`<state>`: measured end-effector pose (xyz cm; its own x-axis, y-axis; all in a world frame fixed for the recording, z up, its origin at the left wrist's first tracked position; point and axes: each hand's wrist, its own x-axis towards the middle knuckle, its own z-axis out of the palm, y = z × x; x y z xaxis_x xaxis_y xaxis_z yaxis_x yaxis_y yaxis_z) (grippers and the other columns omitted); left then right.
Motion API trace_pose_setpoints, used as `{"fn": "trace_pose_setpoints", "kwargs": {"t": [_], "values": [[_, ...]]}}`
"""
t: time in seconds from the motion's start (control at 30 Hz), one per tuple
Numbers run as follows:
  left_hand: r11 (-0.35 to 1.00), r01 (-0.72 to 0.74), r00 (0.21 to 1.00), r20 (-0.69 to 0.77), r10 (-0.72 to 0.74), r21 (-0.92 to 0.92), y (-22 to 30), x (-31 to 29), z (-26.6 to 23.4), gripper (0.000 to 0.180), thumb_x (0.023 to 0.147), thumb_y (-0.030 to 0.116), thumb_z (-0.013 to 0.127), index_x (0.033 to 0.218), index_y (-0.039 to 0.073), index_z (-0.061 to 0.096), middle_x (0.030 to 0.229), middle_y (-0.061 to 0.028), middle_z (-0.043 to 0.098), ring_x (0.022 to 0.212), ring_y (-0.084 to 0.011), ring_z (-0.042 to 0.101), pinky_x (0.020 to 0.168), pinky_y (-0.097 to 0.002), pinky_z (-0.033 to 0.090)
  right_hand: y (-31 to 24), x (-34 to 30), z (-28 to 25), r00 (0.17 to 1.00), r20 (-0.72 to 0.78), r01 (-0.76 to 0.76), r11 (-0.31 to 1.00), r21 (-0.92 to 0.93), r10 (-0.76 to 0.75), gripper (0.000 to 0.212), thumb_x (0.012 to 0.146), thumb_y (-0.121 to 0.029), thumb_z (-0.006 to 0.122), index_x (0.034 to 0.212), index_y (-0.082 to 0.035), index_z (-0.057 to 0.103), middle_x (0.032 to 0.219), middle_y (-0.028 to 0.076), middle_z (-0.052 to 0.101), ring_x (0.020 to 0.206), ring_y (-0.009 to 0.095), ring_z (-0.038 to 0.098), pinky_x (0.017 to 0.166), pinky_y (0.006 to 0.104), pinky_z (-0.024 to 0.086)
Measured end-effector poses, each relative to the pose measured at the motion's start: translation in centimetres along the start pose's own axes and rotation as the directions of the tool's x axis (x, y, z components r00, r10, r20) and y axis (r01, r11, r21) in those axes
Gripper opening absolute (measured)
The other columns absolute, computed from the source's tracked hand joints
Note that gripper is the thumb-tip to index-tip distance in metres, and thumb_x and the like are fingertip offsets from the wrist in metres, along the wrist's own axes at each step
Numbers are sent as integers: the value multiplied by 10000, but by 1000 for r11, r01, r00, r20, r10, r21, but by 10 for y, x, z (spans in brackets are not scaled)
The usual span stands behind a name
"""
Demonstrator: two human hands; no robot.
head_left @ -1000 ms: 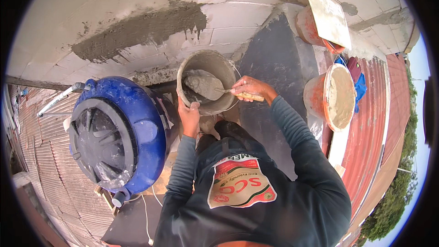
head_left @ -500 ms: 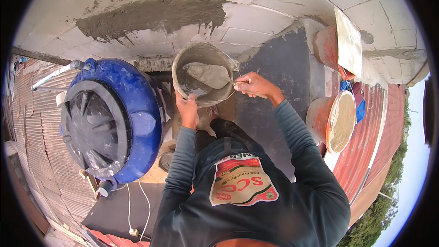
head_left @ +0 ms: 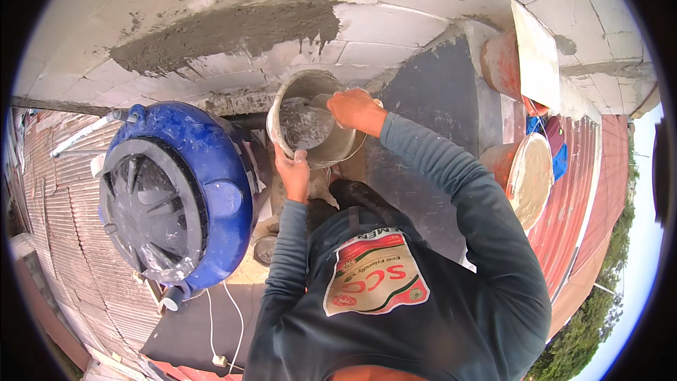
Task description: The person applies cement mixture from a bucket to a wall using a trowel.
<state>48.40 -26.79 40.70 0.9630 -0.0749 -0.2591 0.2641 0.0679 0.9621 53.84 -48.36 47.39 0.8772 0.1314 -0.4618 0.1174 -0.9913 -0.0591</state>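
Observation:
My left hand grips the near left rim of a mortar-smeared bucket, which tilts in front of my body. Grey, wet-looking mortar lies at the bottom of it. At the bucket's right rim, my right hand is closed round the handle of a trowel. Its blade dips inside the bucket and shows only in part, as my fingers cover the rest. Beyond the bucket rises a pale block wall with a dark patch of fresh mortar spread across it.
To the left stands a big blue tank with a black lid. A second bucket, filled with pale mortar, is at the right. Behind it, a flat board leans against a reddish bucket. Corrugated roofing lies far left.
My right hand has moved left over the bucket's rim, and the trowel blade, earlier loaded with mortar and in full view, is now mostly hidden. The left hand still grips the rim.

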Motion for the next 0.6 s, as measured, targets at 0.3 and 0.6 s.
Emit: {"fn": "trace_pose_setpoints", "kwargs": {"t": [0.3, 0.6], "values": [[968, -200, 972, 157, 176, 154, 19, -21, -25, 766, 792, -100, 560, 1524, -47, 341, 1387, -183, 557, 1194, -231, 549, 1054, -306, 393, 44, -41, 21, 867, 489, -384, 499, 777, -95, 261, 810, -267, 760, 910, -30, 718, 648, 67, 634, 452, 138, 547, 399, 285, 435], [999, -29, 983, 182, 21, 42, 21, -11, -77, 695, 809, -108, 534, 1470, 46, 387, 1217, -99, 599, 1034, -205, 621, 780, -330, 590, -13, -85, 46, 962, 268, -261, 122, 958, -51, 354, 887, -266, 715, 1089, 24, 688, 671, 62, 618, 472, 122, 558, 414, 273, 441]]}}
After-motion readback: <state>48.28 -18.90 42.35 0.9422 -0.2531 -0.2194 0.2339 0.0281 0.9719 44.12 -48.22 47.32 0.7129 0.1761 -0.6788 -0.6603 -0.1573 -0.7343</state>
